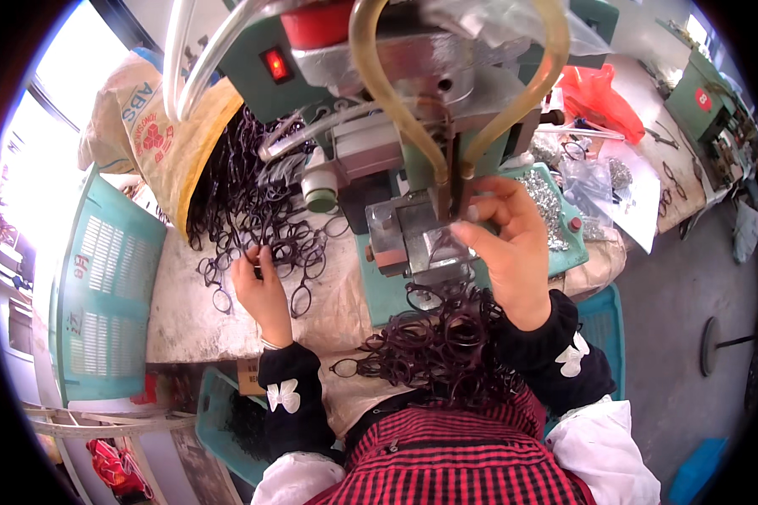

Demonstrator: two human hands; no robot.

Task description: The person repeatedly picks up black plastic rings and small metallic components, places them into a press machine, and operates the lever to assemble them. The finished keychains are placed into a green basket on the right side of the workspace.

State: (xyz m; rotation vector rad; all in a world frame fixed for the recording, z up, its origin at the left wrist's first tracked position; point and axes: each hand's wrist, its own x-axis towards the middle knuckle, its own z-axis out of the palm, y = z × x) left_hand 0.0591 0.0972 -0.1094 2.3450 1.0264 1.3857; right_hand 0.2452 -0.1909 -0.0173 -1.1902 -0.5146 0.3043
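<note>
My left hand (259, 290) rests on the table among a spill of dark eyeglass frames (253, 210), its fingers pinching one frame. My right hand (509, 244) is raised at the metal jaw (421, 240) of a green bench machine (413, 126), fingers closed on a small part under the machine's head; the part itself is too small to make out. A second heap of dark eyeglass frames (442, 341) lies in my lap, just below the right wrist.
A yellow woven sack (156, 135) spills the frames at the left. Amber hoses (379, 84) loop down from the machine. Teal plastic crates (101, 295) stand at left. Shiny metal bits (543, 198), plastic bags, a red bag (598, 97) and another green machine (699, 101) lie to the right.
</note>
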